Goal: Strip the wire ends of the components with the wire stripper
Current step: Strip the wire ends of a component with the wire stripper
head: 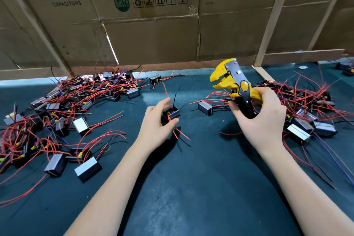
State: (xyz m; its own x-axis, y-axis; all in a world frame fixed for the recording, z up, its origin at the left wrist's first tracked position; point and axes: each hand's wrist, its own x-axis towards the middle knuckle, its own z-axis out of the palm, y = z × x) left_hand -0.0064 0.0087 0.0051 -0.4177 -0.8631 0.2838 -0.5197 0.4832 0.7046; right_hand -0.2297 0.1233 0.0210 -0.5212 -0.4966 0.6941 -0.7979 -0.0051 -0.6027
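Fingers of the left hand [156, 127] pinch a component [171, 114]; right hand [262, 119] grips the wire stripper [232, 80].

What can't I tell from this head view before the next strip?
- Head view: lower body of the small black component, hidden by the left hand.
- Handles of the yellow-and-black wire stripper, covered by the right hand.
- Wire tips stripped or not: too small.
- Right-hand pile: cut off by the frame edge.

Dark green mat [191, 188] covers the bench. Behind it stands a wall of flattened cardboard boxes [153, 34] — printed "AiSHi Capacitors" — braced by pale wooden slats [272, 15].
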